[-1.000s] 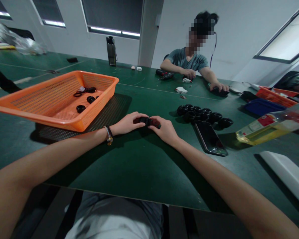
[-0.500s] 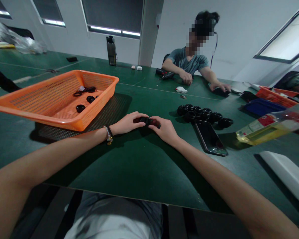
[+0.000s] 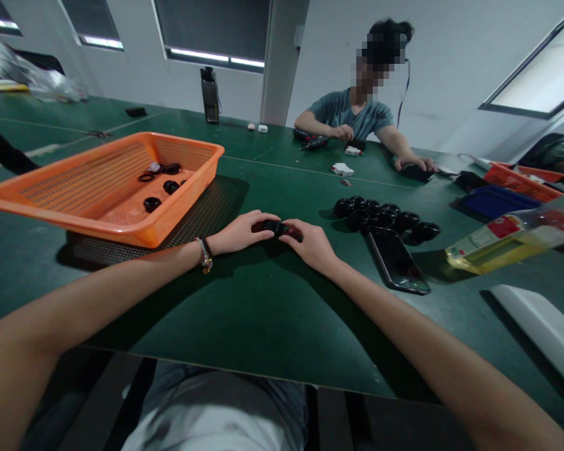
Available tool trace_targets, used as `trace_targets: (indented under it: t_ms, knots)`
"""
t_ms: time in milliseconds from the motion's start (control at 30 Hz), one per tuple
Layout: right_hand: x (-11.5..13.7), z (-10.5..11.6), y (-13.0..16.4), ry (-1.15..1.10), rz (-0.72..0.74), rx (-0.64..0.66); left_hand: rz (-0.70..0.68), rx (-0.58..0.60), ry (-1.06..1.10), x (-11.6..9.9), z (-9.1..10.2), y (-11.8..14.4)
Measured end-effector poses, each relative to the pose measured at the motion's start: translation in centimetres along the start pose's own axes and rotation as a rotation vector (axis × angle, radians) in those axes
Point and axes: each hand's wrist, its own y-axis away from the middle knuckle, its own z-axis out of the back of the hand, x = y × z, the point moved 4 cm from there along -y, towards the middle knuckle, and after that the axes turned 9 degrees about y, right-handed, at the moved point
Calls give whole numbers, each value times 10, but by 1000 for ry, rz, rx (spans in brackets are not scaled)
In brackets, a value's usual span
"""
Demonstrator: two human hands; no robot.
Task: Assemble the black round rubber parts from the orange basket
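Note:
Both my hands meet over the green table, closed on small black parts. My left hand pinches a black part between thumb and fingers. From the other side, my right hand grips its right end, where a dark, reddish piece shows between the fingers. Fingers cover much of it, so I cannot tell whether it is one part or two joined. Right of my hands several glossy black round caps stand grouped. An orange basket on the left holds a few similar black parts and a cable.
A phone lies beside the caps. Further right are a bottle of yellow liquid, a white block and a blue tray. Across the table a person sits near a power drill. A dark bottle stands at the back.
My hands stay in nearly the same place, still on the black part. Across the table, the person's arm nearer the drill has drawn back, and another small white item shows by that hand.

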Motion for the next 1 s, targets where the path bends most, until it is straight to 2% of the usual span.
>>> trace_targets:
  t_ms: [300, 1000]
  knots:
    - [1, 2, 2, -23, 67, -87, -12, 7, -7, 1, 0, 0]
    - [-2, -1, 1, -59, 48, -66, -10, 11, -14, 0, 0, 0]
